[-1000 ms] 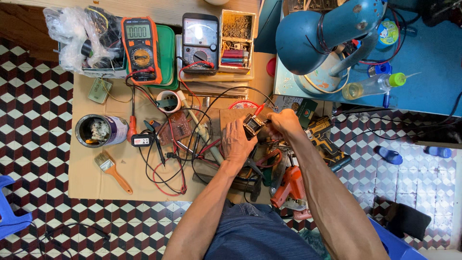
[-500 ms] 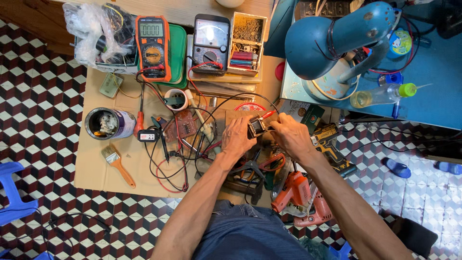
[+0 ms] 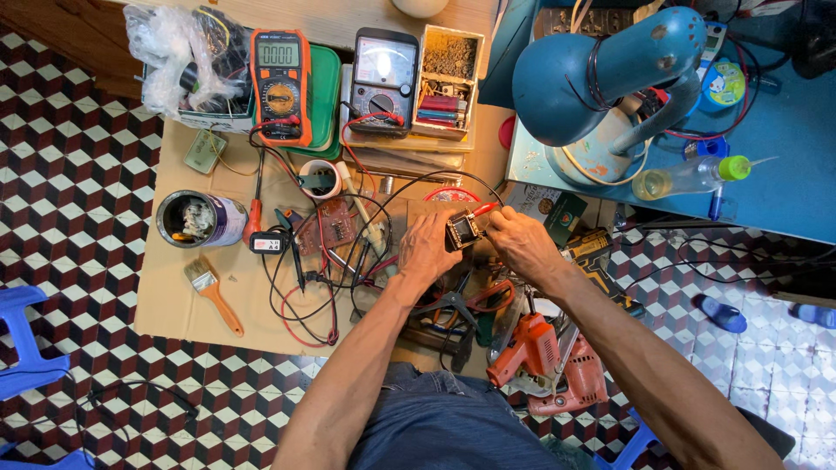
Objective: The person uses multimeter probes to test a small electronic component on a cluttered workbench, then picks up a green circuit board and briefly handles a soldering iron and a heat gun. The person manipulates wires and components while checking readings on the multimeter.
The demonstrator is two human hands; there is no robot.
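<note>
My left hand (image 3: 427, 251) grips a small dark electronic module (image 3: 461, 231) over the cardboard work mat (image 3: 174, 296). My right hand (image 3: 521, 241) pinches a red test probe (image 3: 484, 210) whose tip touches the module's top right corner. A black lead loops from the probe area back toward the orange digital multimeter (image 3: 280, 85) and the grey analog meter (image 3: 383, 78). A brown circuit board (image 3: 326, 226) lies just left of my left hand among tangled red and black wires.
A metal can (image 3: 198, 218), a paintbrush (image 3: 212, 296) and a red screwdriver (image 3: 254, 218) lie on the left. An orange power drill (image 3: 531, 352) rests by my right knee. A blue desk lamp (image 3: 601, 78) and a plastic bottle (image 3: 692, 177) stand on the blue table at the right. A bag-covered box (image 3: 187, 61) sits at the back left.
Both hands and the module have shifted slightly as the view moved closer. The red probe stays against the module, and my grip is unchanged.
</note>
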